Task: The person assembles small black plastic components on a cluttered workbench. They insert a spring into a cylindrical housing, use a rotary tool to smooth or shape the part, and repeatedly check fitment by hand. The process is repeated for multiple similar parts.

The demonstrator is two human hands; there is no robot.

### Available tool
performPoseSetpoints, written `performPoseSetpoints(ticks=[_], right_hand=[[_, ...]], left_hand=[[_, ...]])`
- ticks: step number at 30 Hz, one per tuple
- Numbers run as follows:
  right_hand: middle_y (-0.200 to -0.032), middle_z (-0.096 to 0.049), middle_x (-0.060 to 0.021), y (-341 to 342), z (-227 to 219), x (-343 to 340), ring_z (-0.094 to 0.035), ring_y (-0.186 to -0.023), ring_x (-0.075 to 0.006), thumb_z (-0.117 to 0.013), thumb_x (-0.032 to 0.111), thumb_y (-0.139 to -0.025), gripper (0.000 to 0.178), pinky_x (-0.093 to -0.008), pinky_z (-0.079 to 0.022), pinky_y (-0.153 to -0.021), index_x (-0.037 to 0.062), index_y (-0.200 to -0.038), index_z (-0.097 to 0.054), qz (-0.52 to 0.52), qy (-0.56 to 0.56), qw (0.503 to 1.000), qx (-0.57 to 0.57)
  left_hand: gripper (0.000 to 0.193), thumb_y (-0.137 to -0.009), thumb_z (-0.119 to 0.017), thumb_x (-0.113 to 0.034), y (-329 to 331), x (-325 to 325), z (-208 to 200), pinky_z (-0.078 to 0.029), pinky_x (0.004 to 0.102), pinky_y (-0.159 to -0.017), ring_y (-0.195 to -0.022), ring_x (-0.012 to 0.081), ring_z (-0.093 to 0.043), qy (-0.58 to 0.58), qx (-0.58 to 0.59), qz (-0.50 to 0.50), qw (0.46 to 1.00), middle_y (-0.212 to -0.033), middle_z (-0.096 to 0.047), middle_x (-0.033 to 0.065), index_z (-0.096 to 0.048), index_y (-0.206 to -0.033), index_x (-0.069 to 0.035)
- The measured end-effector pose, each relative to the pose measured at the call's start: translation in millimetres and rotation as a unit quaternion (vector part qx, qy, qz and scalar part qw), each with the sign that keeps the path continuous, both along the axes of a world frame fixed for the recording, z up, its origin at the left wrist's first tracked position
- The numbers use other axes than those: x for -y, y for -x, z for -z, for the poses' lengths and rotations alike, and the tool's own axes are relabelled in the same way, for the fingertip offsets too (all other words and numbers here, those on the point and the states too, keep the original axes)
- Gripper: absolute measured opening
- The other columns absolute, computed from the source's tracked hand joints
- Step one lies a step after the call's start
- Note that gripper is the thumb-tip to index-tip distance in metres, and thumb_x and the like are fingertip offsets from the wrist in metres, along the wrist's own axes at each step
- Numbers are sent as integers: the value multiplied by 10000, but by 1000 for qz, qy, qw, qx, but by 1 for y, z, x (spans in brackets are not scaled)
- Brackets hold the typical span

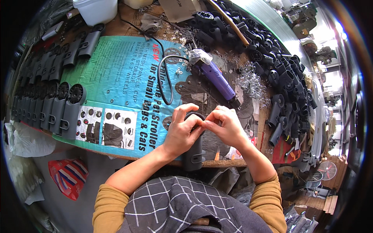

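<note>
At the table's front edge, my left hand (182, 131) is closed around the round upper end of a dark grey plastic part (193, 156). The part's flat, slotted lower end hangs past the edge toward me. My right hand (225, 127) meets the left fingertips over the round end, thumb and forefinger pinched together. Whatever sits in that pinch is too small or hidden to make out. Just beyond my hands lies a purple electric screwdriver (217, 79) with its front end wrapped in clear plastic and a black cord (168, 87) looping left.
Rows of similar grey parts (72, 110) stand along the left side. A heap of black plastic pieces (279, 93) fills the right. Metal clips (251, 83) and small white nuts (176, 42) lie scattered near the screwdriver. A white tub (96, 11) stands at the back left.
</note>
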State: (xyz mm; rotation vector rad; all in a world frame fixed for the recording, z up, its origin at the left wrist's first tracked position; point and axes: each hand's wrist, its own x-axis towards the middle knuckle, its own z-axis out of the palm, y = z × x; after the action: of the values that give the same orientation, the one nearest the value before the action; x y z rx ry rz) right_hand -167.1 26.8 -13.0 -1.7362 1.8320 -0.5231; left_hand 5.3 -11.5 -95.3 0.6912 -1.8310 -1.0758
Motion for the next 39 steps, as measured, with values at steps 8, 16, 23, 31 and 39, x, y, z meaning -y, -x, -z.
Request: performPoseSetpoints(ticks=[8, 16, 23, 31, 39], right_hand=[[-1053, -613, -157, 48, 43, 76, -580, -992, -349, -764, 197, -736, 639, -423, -448, -933, 71, -1302, -496, 131, 129, 959, -218], [-1022, -542, -102, 27, 0, 24, -606, -863, -171, -718, 28, -746, 682, -322, -529, -735, 72, -1266, -279, 234, 256, 887, 305], [-889, -577, -110, 0, -12, 3, -607, -742, -215, -684, 223, -834, 479, -411, -523, -741, 88, -1190, -395, 221, 344, 766, 495], [-815, -560, -117, -28, -47, -18, -579, -714, -245, -599, 582, -789, 637, -416, -493, -700, 162, -1202, -359, 117, 338, 767, 533], [-839, -540, -100, -27, -46, -19, -572, -760, -225, -608, 655, -788, 655, -398, -493, -763, 69, -1040, -458, 72, 294, 813, 497]], left_hand=[[133, -778, -760, -115, -1, 1, -4, -402, 431, -961, -1147, 345, -470, -1, 16, 13, 1000, -1227, -508, 129, -646, -831, -73], [141, -780, -762, -121, 1, 1, -1, -397, 431, -954, -1123, 343, -478, -9, 10, 14, 1000, -1205, -515, 125, -631, -813, -79], [153, -773, -776, -113, 1, 0, 0, -379, 428, -969, -1138, 317, -485, -15, 5, 9, 1000, -1189, -535, 115, -631, -812, -82], [164, -768, -773, -111, 3, 0, 5, -412, 428, -929, -1100, 342, -490, -46, -27, 29, 998, -1175, -527, 128, -619, -815, -77], [154, -762, -775, -109, 1, 0, 5, -398, 428, -946, -1133, 341, -474, -70, -17, 37, 997, -1206, -523, 138, -652, -850, -79]])
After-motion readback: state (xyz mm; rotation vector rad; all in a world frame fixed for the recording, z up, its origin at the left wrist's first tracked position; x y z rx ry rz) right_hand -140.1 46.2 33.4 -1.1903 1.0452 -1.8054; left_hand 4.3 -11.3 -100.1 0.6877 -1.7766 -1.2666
